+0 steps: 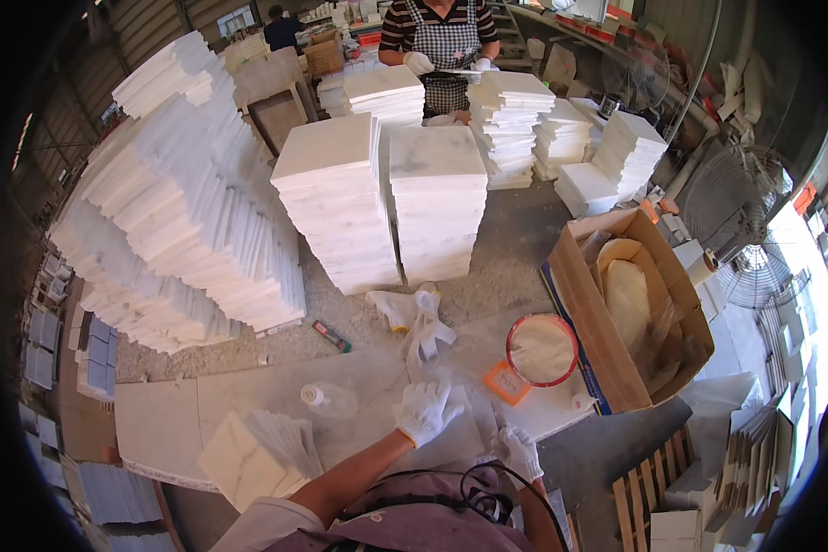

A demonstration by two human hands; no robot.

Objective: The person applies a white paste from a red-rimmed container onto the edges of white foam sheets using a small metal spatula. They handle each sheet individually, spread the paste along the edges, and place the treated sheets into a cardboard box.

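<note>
Both my hands wear white knit gloves. My left hand (428,412) lies over a pale marble tile (455,440) on the near part of the work surface, fingers stretched toward the right. At the tile's right side is my right hand (519,453), its fingers curled in; a thin dark piece shows by the fingertips, too small to name. Left of my left hand stands a clear plastic bottle (329,400) with a white cap. Several tiles (258,453) lean in a fanned row by my left forearm. White cloth gloves (419,322) lie crumpled beyond my hands.
Tall tile stacks rise at the left (193,202) and middle (437,202). A red-rimmed tub of white powder (543,350), an orange box (506,383) and an open carton (580,322) stand right. A utility knife (331,337) lies ahead. Across, a co-worker (442,41) holds a tile.
</note>
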